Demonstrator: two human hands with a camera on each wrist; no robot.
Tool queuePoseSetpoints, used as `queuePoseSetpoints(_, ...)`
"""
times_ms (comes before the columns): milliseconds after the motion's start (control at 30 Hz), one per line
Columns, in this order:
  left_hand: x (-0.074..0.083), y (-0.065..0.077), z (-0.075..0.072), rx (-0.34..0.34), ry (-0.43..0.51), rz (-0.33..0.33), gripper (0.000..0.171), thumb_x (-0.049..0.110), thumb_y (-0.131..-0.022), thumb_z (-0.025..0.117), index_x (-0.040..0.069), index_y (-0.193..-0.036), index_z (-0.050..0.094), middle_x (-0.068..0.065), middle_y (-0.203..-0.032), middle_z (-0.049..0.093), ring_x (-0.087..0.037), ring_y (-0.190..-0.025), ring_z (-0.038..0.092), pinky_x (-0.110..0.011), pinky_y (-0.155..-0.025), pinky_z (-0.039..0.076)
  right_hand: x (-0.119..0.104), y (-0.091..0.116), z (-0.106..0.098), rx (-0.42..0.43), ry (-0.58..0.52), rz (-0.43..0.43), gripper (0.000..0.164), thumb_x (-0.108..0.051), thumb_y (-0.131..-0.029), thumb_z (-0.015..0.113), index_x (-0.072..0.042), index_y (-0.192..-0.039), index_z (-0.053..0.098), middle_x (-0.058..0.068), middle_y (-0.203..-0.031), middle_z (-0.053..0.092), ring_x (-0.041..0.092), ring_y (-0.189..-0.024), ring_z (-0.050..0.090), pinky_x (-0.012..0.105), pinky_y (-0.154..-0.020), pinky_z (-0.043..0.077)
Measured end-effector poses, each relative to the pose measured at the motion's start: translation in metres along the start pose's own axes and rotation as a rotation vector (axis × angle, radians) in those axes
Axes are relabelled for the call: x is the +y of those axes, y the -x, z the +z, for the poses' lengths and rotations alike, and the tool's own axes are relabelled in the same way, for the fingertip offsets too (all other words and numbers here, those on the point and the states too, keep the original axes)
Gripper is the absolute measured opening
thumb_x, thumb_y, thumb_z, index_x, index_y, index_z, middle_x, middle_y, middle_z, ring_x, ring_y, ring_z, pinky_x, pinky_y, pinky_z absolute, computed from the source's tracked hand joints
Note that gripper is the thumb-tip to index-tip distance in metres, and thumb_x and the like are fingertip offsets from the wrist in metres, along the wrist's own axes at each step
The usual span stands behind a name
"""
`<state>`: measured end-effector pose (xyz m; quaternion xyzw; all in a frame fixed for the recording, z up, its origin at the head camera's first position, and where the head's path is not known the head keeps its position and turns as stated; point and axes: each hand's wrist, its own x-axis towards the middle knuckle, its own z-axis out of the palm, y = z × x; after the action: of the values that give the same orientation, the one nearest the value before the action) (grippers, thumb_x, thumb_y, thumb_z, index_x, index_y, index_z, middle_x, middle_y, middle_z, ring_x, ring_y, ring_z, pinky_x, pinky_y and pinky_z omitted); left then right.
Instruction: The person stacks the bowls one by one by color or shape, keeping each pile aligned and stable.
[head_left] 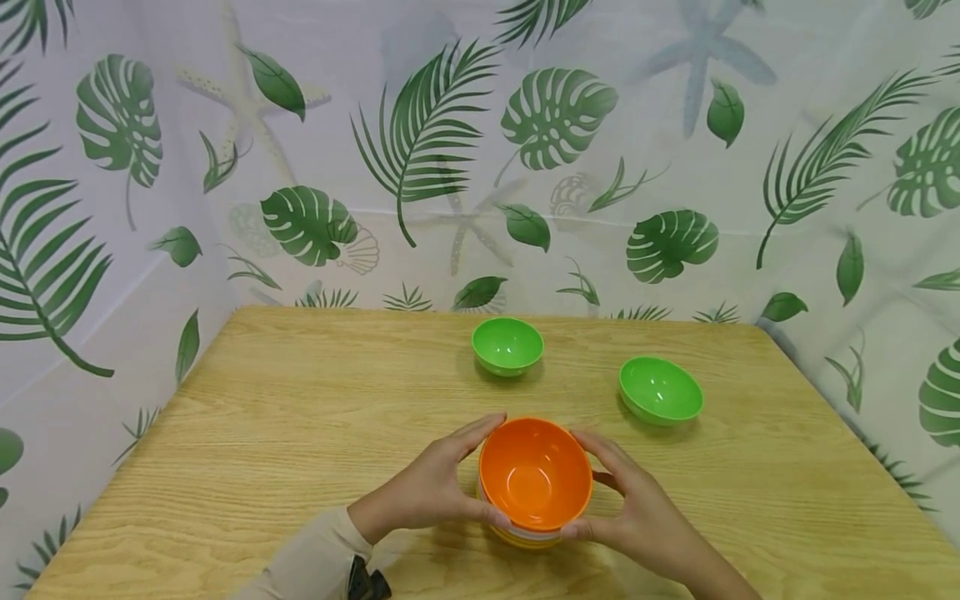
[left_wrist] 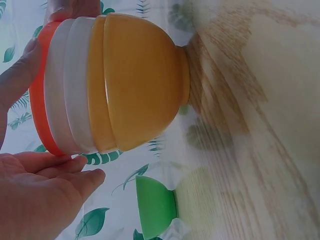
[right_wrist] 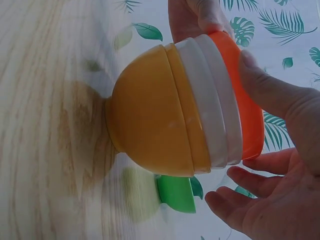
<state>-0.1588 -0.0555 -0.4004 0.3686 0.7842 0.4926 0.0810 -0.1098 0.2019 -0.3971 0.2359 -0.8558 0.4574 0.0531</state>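
A nested stack of bowls stands upright on the table in front of me. On top is an orange bowl (head_left: 536, 475), its inside facing up. Under it, the left wrist view shows two white bowls (left_wrist: 77, 85), then two yellow bowls (left_wrist: 145, 85), the lowest with its foot at the wood. My left hand (head_left: 438, 483) holds the orange bowl from the left, thumb at the near rim and fingers at the far side. From the right, my right hand (head_left: 637, 504) grips the same bowl, its thumb (right_wrist: 265, 85) against the orange wall.
Behind the stack sits a green bowl (head_left: 507, 346), and a second green bowl (head_left: 660, 392) is farther right; both are upright. The wooden table (head_left: 300, 400) ends at a leaf-patterned cloth (head_left: 450, 250) at the back and sides.
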Motion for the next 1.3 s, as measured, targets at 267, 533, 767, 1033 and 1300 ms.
queuePoseSetpoints(267, 0.0, -0.001, 0.001, -0.013, -0.014, -0.016, 0.101, 0.033, -0.066, 0.082, 0.005, -0.146, 0.027, -0.007, -0.149, 0.027, -0.013, -0.133, 0.024, -0.032, -0.104, 0.028, 0.001, 0.002, -0.001, -0.016, 0.054, 0.013, 0.086, -0.041, -0.067, 0.078, -0.013, -0.139, 0.04, 0.001, -0.139, 0.042, 0.017, -0.123, 0.04, 0.038, -0.091, 0.044)
queuePoseSetpoints(533, -0.002, -0.001, 0.002, -0.019, -0.008, -0.023, 0.098, 0.034, -0.068, 0.081, 0.005, -0.146, 0.029, -0.01, -0.148, 0.028, -0.015, -0.133, 0.025, -0.034, -0.103, 0.029, -0.001, 0.005, -0.003, -0.027, 0.149, 0.019, 0.087, -0.047, -0.071, 0.074, -0.012, -0.142, 0.037, 0.005, -0.141, 0.04, 0.021, -0.124, 0.039, 0.043, -0.089, 0.046)
queuePoseSetpoints(767, 0.002, -0.001, 0.001, -0.033, -0.052, -0.057, 0.097, 0.035, -0.07, 0.08, 0.002, -0.145, 0.028, -0.012, -0.148, 0.028, -0.019, -0.132, 0.027, -0.038, -0.102, 0.032, -0.001, 0.006, -0.004, -0.036, 0.184, 0.024, 0.086, -0.047, -0.074, 0.072, -0.01, -0.143, 0.036, 0.007, -0.142, 0.04, 0.022, -0.124, 0.04, 0.044, -0.089, 0.046)
queuePoseSetpoints(1033, 0.007, -0.002, 0.0, -0.036, -0.135, -0.085, 0.102, 0.042, -0.068, 0.079, 0.001, -0.145, 0.028, -0.013, -0.147, 0.029, -0.022, -0.133, 0.027, -0.038, -0.105, 0.027, -0.001, 0.006, -0.004, -0.034, 0.183, 0.025, 0.088, -0.047, -0.074, 0.073, -0.008, -0.143, 0.036, 0.007, -0.141, 0.041, 0.023, -0.124, 0.04, 0.044, -0.088, 0.046)
queuePoseSetpoints(1300, 0.01, -0.001, 0.0, -0.05, -0.112, -0.115, 0.102, 0.04, -0.069, 0.079, 0.001, -0.146, 0.025, -0.011, -0.148, 0.028, -0.022, -0.133, 0.027, -0.04, -0.104, 0.028, 0.001, 0.007, -0.004, -0.044, 0.17, 0.034, 0.088, -0.047, -0.074, 0.073, -0.01, -0.144, 0.034, 0.006, -0.142, 0.039, 0.023, -0.124, 0.04, 0.044, -0.089, 0.046)
